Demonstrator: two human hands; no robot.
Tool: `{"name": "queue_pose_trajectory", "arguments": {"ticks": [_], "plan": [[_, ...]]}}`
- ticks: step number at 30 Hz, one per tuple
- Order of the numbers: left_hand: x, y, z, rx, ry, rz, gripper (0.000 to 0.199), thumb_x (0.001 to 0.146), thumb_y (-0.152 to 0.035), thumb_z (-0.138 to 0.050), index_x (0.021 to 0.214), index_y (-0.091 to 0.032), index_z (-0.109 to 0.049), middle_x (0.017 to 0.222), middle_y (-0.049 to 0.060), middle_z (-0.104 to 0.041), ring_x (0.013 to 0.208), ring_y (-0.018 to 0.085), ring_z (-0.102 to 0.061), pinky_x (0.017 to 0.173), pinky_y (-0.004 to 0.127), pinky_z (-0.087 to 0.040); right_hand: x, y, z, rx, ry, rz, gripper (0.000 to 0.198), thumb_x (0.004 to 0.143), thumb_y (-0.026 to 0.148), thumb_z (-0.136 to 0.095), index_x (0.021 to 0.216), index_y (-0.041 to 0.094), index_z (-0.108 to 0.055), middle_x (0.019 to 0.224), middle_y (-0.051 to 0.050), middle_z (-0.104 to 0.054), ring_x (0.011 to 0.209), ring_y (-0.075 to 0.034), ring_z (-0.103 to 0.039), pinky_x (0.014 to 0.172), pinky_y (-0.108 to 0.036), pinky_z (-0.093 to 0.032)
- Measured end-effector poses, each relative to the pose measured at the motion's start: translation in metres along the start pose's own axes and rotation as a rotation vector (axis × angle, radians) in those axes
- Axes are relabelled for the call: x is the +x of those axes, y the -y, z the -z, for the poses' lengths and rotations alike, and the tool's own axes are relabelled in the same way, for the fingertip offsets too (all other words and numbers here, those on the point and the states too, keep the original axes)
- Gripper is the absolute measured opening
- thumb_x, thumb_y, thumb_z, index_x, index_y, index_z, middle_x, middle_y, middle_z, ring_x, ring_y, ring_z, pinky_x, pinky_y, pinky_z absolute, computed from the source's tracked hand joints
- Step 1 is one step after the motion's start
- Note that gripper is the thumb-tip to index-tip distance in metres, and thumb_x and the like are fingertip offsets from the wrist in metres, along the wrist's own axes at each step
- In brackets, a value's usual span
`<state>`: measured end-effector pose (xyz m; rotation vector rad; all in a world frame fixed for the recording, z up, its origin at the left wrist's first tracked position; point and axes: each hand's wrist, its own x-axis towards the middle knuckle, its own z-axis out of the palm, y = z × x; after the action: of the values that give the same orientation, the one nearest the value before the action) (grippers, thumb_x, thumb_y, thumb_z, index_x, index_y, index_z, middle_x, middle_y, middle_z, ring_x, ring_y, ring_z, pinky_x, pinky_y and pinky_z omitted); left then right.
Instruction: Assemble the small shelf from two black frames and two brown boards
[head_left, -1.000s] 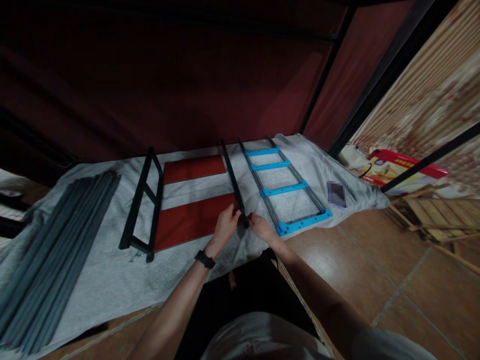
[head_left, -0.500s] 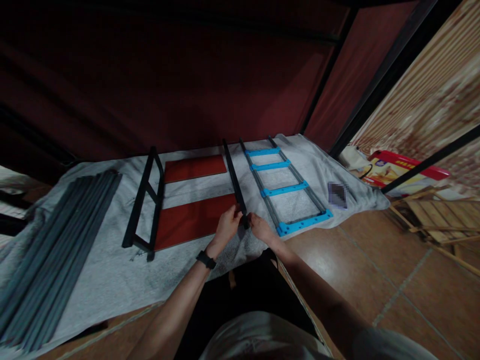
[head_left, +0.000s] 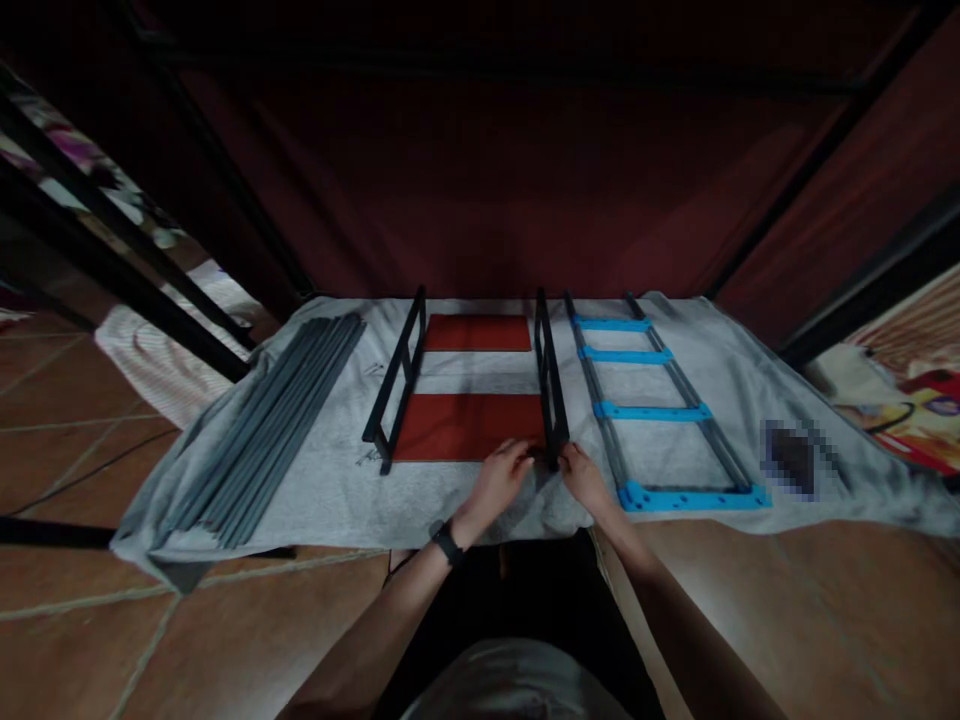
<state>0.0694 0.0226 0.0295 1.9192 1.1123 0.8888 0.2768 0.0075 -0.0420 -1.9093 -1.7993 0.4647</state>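
Two red boards, a far one [head_left: 477,333] and a near one [head_left: 472,425], lie flat between a left black frame [head_left: 411,375] and a right black frame [head_left: 551,375]. My right hand [head_left: 585,478] is closed around the near end of the right frame. Just left of that end, my left hand [head_left: 501,480] is over the near board's right corner. Its fingertips are pinched together; what they hold, if anything, is too small to make out. A dark watch [head_left: 447,543] is on my left wrist.
A bundle of grey tubes [head_left: 266,420] lies left on the grey cloth [head_left: 322,500]. Small metal pieces [head_left: 369,456] are beside the left frame. At right stand grey tubes joined by blue crosspieces [head_left: 652,412], then a pixelated item [head_left: 791,460]. A dark red panel [head_left: 487,200] rises behind.
My view has swung left, so everything appears farther right. The right black frame now stands with its open side showing, where before it looked like a single bar. Both hands stay at its near end.
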Motion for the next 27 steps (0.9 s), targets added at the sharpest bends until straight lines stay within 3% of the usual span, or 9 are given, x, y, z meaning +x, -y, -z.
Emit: {"name": "queue_pose_trajectory", "arguments": {"ticks": [3, 8, 9, 11, 15, 20, 23, 27], "plan": [[-0.045, 0.031, 0.045, 0.070, -0.153, 0.073, 0.023, 0.095, -0.029, -0.051, 0.099, -0.023, -0.073, 0.101, 0.008, -0.074, 0.095, 0.021, -0.069, 0.090, 0.035, -0.055, -0.001, -0.002, -0.001, -0.003, -0.023, 0.016, 0.018, 0.091, 0.014, -0.043, 0.093, 0.022, -0.059, 0.098, -0.008, -0.066, 0.090, -0.021, -0.065, 0.081, -0.031, -0.051], [-0.095, 0.100, 0.147, 0.226, -0.656, 0.416, 0.028, 0.092, -0.037, -0.050, 0.101, -0.021, -0.071, 0.103, 0.010, -0.074, 0.099, 0.025, -0.069, 0.091, 0.039, -0.055, -0.003, -0.005, -0.002, 0.045, -0.048, 0.064, 0.018, 0.090, 0.016, -0.041, 0.090, 0.023, -0.058, 0.095, -0.009, -0.066, 0.092, -0.023, -0.066, 0.085, -0.034, -0.052], [-0.098, 0.111, 0.163, 0.239, -0.696, 0.489, 0.029, 0.090, -0.036, -0.050, 0.103, -0.020, -0.070, 0.102, 0.010, -0.075, 0.097, 0.026, -0.069, 0.089, 0.039, -0.056, -0.003, -0.005, -0.003, 0.049, -0.052, 0.071, 0.018, 0.089, 0.016, -0.041, 0.091, 0.023, -0.057, 0.096, -0.009, -0.066, 0.093, -0.024, -0.066, 0.087, -0.036, -0.052], [-0.095, 0.126, 0.185, 0.234, -0.660, 0.557, 0.029, 0.086, -0.033, -0.053, 0.104, -0.017, -0.070, 0.104, 0.012, -0.076, 0.098, 0.027, -0.070, 0.091, 0.040, -0.055, -0.003, -0.005, -0.003, 0.055, -0.057, 0.075, 0.018, 0.089, 0.017, -0.040, 0.092, 0.024, -0.057, 0.097, -0.010, -0.066, 0.095, -0.025, -0.066, 0.089, -0.038, -0.053], [-0.079, 0.132, 0.191, 0.229, -0.500, 0.523, 0.022, 0.082, -0.029, -0.056, 0.093, -0.018, -0.072, 0.102, 0.012, -0.077, 0.100, 0.028, -0.071, 0.095, 0.040, -0.053, -0.004, -0.004, 0.000, 0.093, -0.060, 0.059, 0.018, 0.088, 0.020, -0.041, 0.096, 0.024, -0.056, 0.098, -0.012, -0.066, 0.093, -0.027, -0.067, 0.088, -0.042, -0.055], [-0.071, 0.131, 0.188, 0.275, -0.439, 0.508, 0.018, 0.080, -0.026, -0.058, 0.085, -0.019, -0.073, 0.094, 0.010, -0.078, 0.093, 0.027, -0.072, 0.090, 0.038, -0.054, -0.038, 0.013, 0.015, 0.144, -0.182, -0.044, 0.021, 0.091, 0.028, -0.043, 0.107, 0.024, -0.057, 0.107, -0.014, -0.068, 0.097, -0.030, -0.068, 0.089, -0.046, -0.055], [-0.070, 0.133, 0.192, 0.280, -0.389, 0.540, 0.018, 0.080, -0.024, -0.057, 0.083, -0.020, -0.074, 0.084, 0.007, -0.078, 0.083, 0.025, -0.071, 0.081, 0.034, -0.054, -0.065, 0.050, 0.016, 0.225, -0.159, -0.052, 0.018, 0.095, 0.032, -0.042, 0.101, 0.027, -0.058, 0.098, -0.011, -0.069, 0.090, -0.028, -0.068, 0.087, -0.045, -0.055], [-0.067, 0.131, 0.195, 0.269, -0.330, 0.624, 0.019, 0.082, -0.020, -0.055, 0.080, -0.017, -0.074, 0.075, 0.006, -0.075, 0.072, 0.020, -0.069, 0.068, 0.026, -0.048, -0.058, 0.133, -0.007, 0.519, 0.100, 0.185, 0.024, 0.095, 0.031, -0.049, 0.115, 0.025, -0.063, 0.110, -0.009, -0.068, 0.097, -0.022, -0.067, 0.087, -0.038, -0.055]]}}
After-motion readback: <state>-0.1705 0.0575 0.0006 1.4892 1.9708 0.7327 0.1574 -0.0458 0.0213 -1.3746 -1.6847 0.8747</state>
